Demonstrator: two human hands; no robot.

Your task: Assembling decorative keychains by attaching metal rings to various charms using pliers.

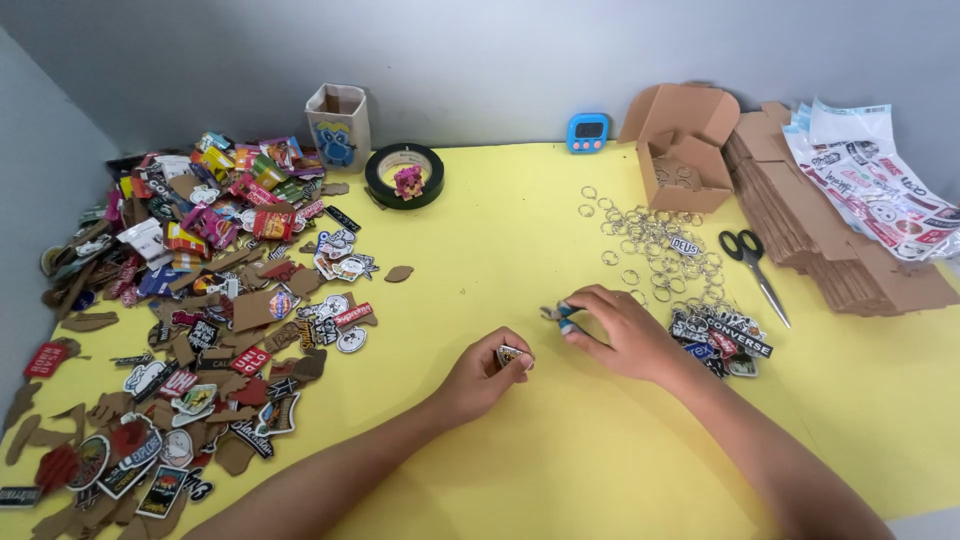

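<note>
Keychain tag (510, 354), small with a dark printed face, is sitting pinched between the fingertips of the left hand (483, 377), near the middle of the yellow surface (560, 450) toward its front edge. The right hand (618, 330) is lying just beside it, its fingers closing together on small pliers (560, 314) with blue grips, whose tip is pointing toward the left edge. The two hands are staying close but are not touching.

Behind the right hand, loose metal rings (650, 240) are spreading across the surface, and a small pile of finished tags (722, 340) is lying just to its right. Black-handled scissors (755, 270) are resting beyond that pile, next to stacks of flat cardboard (830, 230) at the right edge. An open cardboard box (685, 150) is standing at the back edge beside a blue timer (588, 132). A roll of black tape (404, 176) and a paper cup (338, 125) are sitting farther along that back edge. A large heap of stickers and brown cutouts (200, 300) is covering the left side.
</note>
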